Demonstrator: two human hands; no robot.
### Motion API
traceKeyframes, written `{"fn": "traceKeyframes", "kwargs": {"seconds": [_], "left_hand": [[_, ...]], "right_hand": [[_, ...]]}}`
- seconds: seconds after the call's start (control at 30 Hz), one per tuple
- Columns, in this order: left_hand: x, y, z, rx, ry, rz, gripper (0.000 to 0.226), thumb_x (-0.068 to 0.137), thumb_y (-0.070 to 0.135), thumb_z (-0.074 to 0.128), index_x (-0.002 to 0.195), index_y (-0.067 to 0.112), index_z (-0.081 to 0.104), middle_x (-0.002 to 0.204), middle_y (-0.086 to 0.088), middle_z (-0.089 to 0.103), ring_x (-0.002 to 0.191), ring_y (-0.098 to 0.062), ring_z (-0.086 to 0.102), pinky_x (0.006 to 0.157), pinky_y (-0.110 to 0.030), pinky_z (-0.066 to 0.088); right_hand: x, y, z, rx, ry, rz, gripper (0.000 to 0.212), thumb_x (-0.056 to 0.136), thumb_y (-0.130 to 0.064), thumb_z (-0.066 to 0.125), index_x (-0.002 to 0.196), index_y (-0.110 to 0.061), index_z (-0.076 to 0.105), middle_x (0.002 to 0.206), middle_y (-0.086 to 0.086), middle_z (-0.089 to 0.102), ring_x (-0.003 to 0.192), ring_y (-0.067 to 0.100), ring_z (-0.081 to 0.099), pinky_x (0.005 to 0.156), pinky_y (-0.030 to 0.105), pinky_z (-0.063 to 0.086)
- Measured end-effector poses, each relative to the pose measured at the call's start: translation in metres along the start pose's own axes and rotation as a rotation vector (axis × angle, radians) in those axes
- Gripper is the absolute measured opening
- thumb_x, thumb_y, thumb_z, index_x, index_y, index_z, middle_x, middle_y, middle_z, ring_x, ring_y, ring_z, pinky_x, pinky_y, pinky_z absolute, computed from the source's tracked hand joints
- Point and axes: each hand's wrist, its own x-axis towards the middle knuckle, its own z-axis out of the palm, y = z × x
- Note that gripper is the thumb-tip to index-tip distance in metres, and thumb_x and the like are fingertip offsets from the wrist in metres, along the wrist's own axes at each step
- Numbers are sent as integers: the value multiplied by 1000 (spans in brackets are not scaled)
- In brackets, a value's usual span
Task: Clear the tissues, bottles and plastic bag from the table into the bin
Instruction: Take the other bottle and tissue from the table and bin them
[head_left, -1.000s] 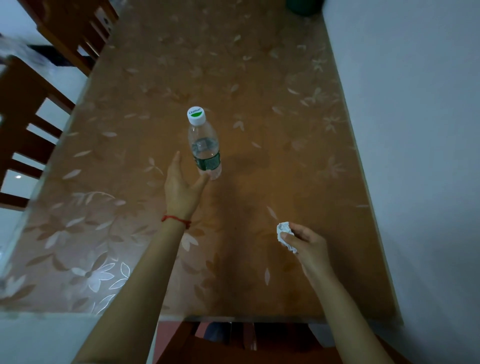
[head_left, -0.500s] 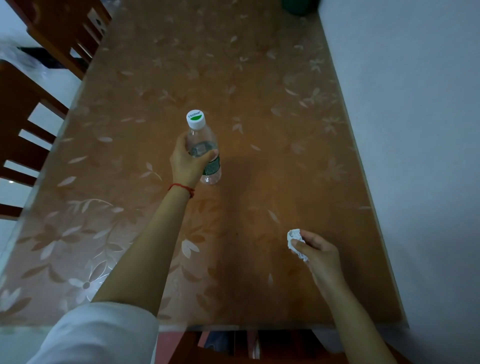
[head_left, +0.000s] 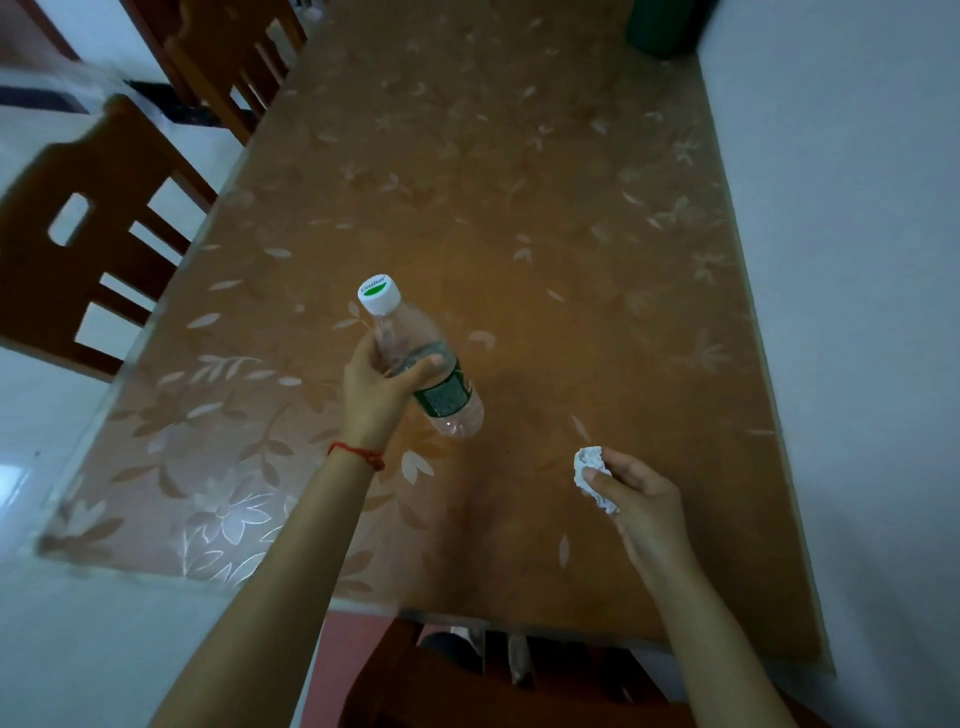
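A clear plastic bottle (head_left: 447, 389) with a white cap and a green label is tilted above the table, cap pointing away and left. My left hand (head_left: 376, 387), a red string round its wrist, is wrapped round the bottle's upper body. My right hand (head_left: 641, 496) hovers near the table's front right and pinches a crumpled white tissue (head_left: 589, 470) between thumb and fingers. No bin or plastic bag is clearly in view.
The brown table (head_left: 519, 208) has a clear cover with a leaf pattern. A white wall runs along its right edge. Wooden chairs (head_left: 78, 249) stand at the left. A dark green object (head_left: 662, 26) sits at the far right corner. Another chair (head_left: 467, 691) is under the near edge.
My left hand reached the standing bottle, closed round it, then lifted and tilted it towards me. My right hand kept hold of the tissue and barely moved.
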Motion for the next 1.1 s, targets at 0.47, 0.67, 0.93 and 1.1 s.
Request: {"fn": "traceKeyframes", "kwargs": {"seconds": [0.47,0.67,0.93,1.1], "left_hand": [[-127,-12,-93,-289,473,-117,35,78,10,68,110,13,54,101,1,63,96,-16,61,73,-23,50],[-183,-19,-137,-373,700,-108,41,80,11,67,118,8,51,103,-3,62,95,-18,61,79,-29,49],[-250,-28,-200,-476,966,-88,43,83,7,63,123,4,48,104,-7,60,91,-14,61,81,-27,51],[-298,-48,-250,-537,1109,-95,42,84,6,61,124,3,47,100,-4,60,89,-13,60,80,-25,50]], "right_hand": [[-28,-11,42,102,-388,169,28,82,2,59,109,-4,59,92,8,66,75,13,63,63,17,48],[-50,-11,73,58,-535,209,22,82,2,59,102,-7,61,91,7,65,75,14,60,55,12,50],[-94,1,142,-45,-731,222,20,82,5,58,98,-5,63,88,8,66,67,10,65,56,14,52],[-136,27,201,-150,-850,254,18,83,3,58,97,-7,64,85,8,66,60,8,65,56,22,54]]}}
